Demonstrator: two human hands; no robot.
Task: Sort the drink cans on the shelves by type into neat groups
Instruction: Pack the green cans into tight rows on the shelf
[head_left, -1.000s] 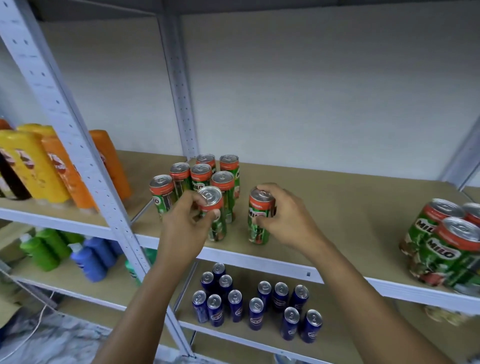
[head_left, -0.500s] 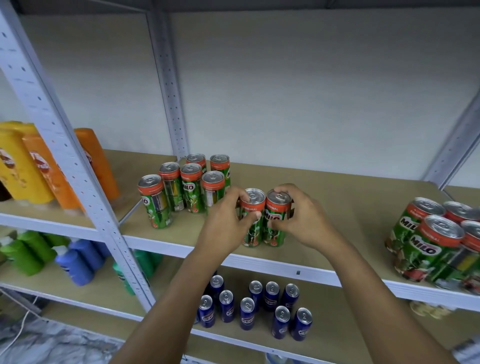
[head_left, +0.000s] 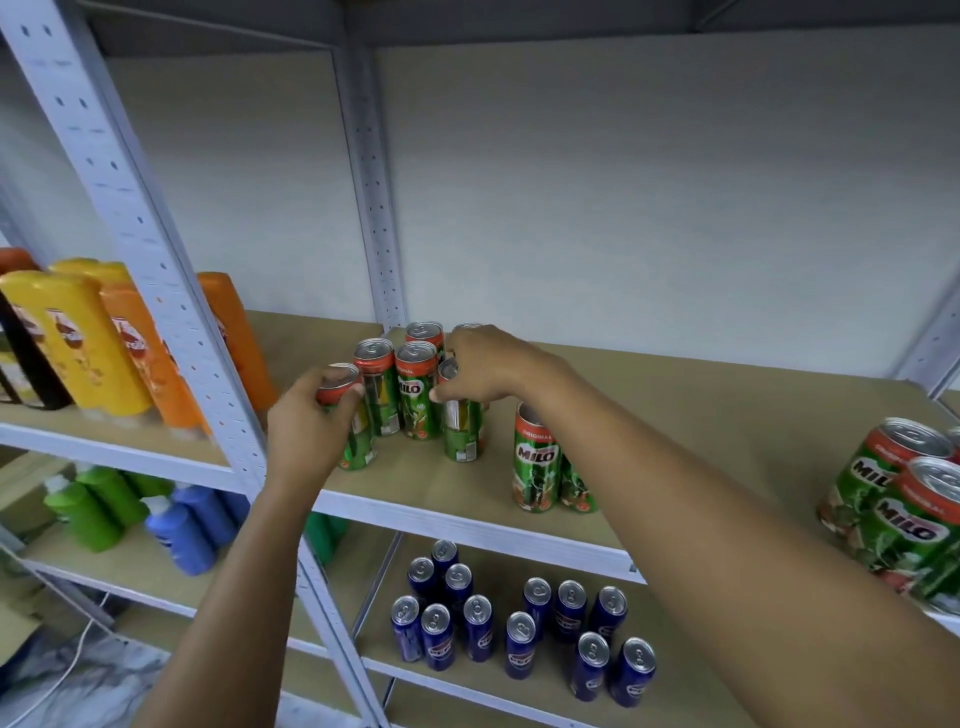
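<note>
Slim green Milo cans with orange tops stand in a cluster (head_left: 417, 395) at the left of the brown shelf (head_left: 675, 415). My left hand (head_left: 306, 426) grips the leftmost can (head_left: 358, 447) near the shelf's front edge. Fingers of my right hand (head_left: 483, 366) curl round the top of another slim can (head_left: 462, 431) at the cluster's right. Two slim Milo cans (head_left: 537, 457) stand apart under my right forearm. Wider Milo cans (head_left: 904, 509) sit at the far right.
Several blue cans (head_left: 519, 618) stand on the shelf below. Yellow and orange bottles (head_left: 104, 343) fill the left bay, with green and blue bottles (head_left: 135, 514) beneath. A white perforated upright (head_left: 156, 249) crosses in front of my left hand.
Both hands let go of the two cans set side by side at the front and moved back left, each taking hold of a can in the cluster.
</note>
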